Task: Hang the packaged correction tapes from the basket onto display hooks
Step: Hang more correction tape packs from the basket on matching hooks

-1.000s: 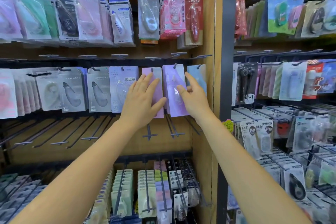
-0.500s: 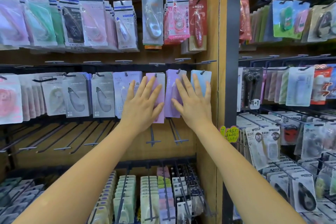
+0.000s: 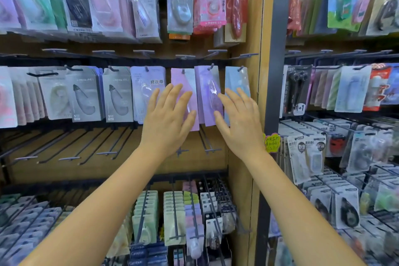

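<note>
We see both hands raised flat at the middle hook row. Landmark: the purple pack, a flat glossy blister card hanging on its hook. Left hand, fingers straight and spread, holds nothing; it lies over the pink pack just left of the purple pack. Whether it touches, we cannot tell. Right hand, fingers also straight and gripping nothing, sits over the lower right edge of the purple pack and the light blue pack right of it. Further left of the purple pack: a lavender pack with printed characters, then grey cards holding teardrop-shaped correction tapes. Below the purple pack, bare metal hooks jut out of a wooden back panel. Above it, a row of white, pink and red packs. Right of it, a wooden upright and a dark metal post, then another crowded rack.
</note>
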A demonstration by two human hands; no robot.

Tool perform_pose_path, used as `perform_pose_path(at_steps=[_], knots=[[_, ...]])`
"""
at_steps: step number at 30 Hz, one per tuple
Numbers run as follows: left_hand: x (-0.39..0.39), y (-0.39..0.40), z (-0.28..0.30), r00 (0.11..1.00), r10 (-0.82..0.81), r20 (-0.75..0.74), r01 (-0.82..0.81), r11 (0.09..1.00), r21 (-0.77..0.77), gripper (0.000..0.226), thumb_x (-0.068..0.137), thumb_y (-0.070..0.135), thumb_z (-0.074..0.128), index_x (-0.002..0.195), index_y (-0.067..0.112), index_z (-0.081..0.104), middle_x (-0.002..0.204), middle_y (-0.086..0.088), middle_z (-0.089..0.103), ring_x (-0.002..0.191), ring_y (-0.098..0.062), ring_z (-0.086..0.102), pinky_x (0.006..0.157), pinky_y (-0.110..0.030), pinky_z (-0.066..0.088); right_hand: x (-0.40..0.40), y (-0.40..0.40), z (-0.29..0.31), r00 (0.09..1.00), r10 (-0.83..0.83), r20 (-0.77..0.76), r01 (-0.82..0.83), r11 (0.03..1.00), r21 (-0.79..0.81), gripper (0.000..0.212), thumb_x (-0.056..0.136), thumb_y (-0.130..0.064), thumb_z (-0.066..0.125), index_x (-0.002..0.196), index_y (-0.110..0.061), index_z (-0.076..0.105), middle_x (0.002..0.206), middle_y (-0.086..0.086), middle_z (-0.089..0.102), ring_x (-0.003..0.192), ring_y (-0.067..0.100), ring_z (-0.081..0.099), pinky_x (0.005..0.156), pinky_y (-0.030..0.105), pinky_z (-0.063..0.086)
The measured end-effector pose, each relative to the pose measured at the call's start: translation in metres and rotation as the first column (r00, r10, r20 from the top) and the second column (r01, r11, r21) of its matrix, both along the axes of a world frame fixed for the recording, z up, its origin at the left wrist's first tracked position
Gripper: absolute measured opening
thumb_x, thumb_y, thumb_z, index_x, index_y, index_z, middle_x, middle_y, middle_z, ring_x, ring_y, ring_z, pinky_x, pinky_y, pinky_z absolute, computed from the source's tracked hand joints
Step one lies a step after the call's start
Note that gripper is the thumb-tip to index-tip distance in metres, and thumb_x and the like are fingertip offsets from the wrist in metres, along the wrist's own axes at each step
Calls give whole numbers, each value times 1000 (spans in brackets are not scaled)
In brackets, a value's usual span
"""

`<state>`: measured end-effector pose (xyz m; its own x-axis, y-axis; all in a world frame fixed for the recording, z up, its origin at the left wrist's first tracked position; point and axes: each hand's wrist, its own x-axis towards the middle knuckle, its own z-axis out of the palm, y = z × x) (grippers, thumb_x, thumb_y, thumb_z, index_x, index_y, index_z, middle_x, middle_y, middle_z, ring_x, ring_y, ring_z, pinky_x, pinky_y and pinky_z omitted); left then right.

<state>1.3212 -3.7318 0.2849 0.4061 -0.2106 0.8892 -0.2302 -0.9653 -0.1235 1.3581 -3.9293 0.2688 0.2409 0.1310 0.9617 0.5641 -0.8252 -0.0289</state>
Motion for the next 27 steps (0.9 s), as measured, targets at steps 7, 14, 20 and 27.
perform_pose_path(at_steps=[7,14,20,27], knots=[[-55,-32,-150,930,-356,-88,339,926,-166,43,103,32,46,125,2,67,121,-16,67,106,-30,61,88,-40,45,-73,-24,-136,979,150,-141,-136,986,100,28,100,-19,49,112,-2,68,108,10,68,100,22,61,89,27,45],[-75,-18,-405,582,-234,-778,76,969,-235,51,99,43,37,121,7,67,117,-12,67,102,-36,65,79,-46,55,-110,-37,-385,470,-44,-882,18,999,-41,32,99,-35,55,116,-10,65,102,10,63,91,32,63,66,37,43],[-168,18,-596,146,-196,-970,-50,977,-205,62,88,53,50,120,5,70,112,-19,69,95,-43,71,74,-55,61,-178,-34,-555,-164,-92,-982,-40,995,-86,61,90,-45,73,135,-8,57,129,16,60,121,36,57,94,42,46],[-206,24,-679,-135,-175,-975,-292,948,-130,82,96,64,55,162,24,29,172,-11,14,157,-34,20,124,-57,26,-191,-12,-640,-403,96,-910,193,981,18,77,88,-49,75,145,-6,44,143,15,47,132,30,46,108,40,40]])
